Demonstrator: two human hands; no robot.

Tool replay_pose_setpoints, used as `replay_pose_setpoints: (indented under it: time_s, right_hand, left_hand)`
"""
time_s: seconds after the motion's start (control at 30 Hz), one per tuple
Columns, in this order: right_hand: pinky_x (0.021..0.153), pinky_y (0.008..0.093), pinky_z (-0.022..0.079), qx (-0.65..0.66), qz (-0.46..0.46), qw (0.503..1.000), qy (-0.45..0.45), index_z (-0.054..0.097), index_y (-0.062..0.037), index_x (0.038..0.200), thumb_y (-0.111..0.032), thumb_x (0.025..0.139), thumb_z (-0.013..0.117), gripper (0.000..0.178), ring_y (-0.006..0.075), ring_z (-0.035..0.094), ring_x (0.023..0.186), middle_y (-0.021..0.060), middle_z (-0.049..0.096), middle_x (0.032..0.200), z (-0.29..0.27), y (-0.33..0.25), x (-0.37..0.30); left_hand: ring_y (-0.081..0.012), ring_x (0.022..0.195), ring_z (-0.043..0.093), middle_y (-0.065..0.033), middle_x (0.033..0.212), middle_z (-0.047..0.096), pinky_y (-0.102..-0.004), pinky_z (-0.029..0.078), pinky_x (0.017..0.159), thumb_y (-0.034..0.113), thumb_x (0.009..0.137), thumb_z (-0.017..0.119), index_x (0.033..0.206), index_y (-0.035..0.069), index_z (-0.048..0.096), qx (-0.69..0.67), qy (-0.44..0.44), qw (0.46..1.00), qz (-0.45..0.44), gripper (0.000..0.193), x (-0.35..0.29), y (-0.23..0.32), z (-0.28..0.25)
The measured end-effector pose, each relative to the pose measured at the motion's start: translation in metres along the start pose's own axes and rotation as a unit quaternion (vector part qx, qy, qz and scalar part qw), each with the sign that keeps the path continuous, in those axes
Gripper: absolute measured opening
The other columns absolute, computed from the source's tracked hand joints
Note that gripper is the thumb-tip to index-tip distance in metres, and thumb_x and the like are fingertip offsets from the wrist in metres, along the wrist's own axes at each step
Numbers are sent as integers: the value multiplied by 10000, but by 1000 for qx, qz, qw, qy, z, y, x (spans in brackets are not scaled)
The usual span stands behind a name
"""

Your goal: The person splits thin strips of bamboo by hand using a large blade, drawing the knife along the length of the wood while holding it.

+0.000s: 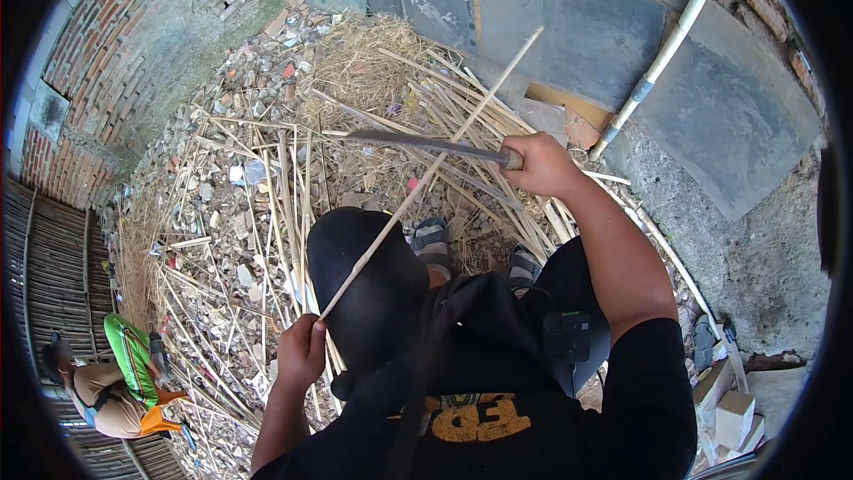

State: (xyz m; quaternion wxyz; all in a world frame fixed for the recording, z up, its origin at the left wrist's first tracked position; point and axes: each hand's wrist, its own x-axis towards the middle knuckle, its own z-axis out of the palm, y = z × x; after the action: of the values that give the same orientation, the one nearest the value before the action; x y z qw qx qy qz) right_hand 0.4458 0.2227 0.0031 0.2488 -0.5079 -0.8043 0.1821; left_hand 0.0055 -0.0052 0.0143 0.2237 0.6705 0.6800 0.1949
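Observation:
My left hand (301,351) is closed round the lower end of a long, pale bamboo strip (382,238). The strip slants up and away to the right, passing over my dark-clothed knee. In my right hand (538,165) is the handle of a machete (426,144), its dark blade pointing left. Blade and strip cross in this view, a little short of the middle of the blade; whether they touch I cannot tell. Beneath them, many more bamboo strips (484,182) lie in a loose pile around my sandalled feet (432,244).
Stony rubble (233,218) with scattered strips covers the ground to the left. Dry straw (364,62) lies ahead. Grey panels (569,31) and a white pipe (666,53) stand at the far right. At lower left another person (111,391) sits on an orange stool. Pale blocks (734,418) lie lower right.

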Motion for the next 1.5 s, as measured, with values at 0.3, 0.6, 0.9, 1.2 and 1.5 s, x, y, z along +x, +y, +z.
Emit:
replay_pose_setpoints:
  time_s: [0.3, 0.6, 0.9, 1.2, 1.5]
  right_hand:
    - [649, 454, 499, -23, -19, 996, -84, 665, -72, 874, -266, 793, 766, 234, 379, 641, 711, 163, 638, 705, 9, -6, 1]
    - [660, 458, 505, -160, -51, 985, -46, 662, -73, 876, -218, 772, 741, 195, 379, 648, 728, 156, 659, 744, 3, -26, 4]
    - [698, 473, 537, -61, 49, 995, -65, 662, -91, 935, -202, 757, 721, 218, 351, 675, 749, 146, 673, 753, 10, -4, 12]
    - [711, 468, 538, -1, 101, 994, -36, 683, -54, 988, -211, 744, 709, 291, 384, 667, 756, 188, 671, 783, 14, 10, 13]
    - [723, 452, 548, -29, 32, 992, -115, 675, -74, 937, -204, 740, 709, 238, 360, 687, 781, 167, 688, 799, 18, -9, 10]
  left_hand:
    - [-421, 624, 608, -189, 659, 598, -469, 448, 571, 265, 1049, 464, 860, 29, 601, 21, -2, 1000, -10, 331, 7, -6, 11]
    - [-465, 674, 619, -230, 724, 634, -526, 469, 596, 263, 1039, 476, 900, 48, 583, 105, 1, 994, 13, 278, 7, -4, 9]
    - [-478, 692, 633, -243, 768, 654, -558, 485, 600, 248, 1024, 497, 937, 53, 578, 153, 27, 988, 12, 228, 7, -11, 20]
    - [-480, 692, 628, -246, 757, 648, -565, 482, 606, 267, 1029, 491, 936, 37, 571, 151, 22, 988, 12, 261, 10, -14, 26]
    - [-489, 706, 624, -257, 760, 643, -562, 473, 611, 282, 1034, 485, 932, 39, 570, 129, -14, 992, -6, 277, 11, -11, 22]
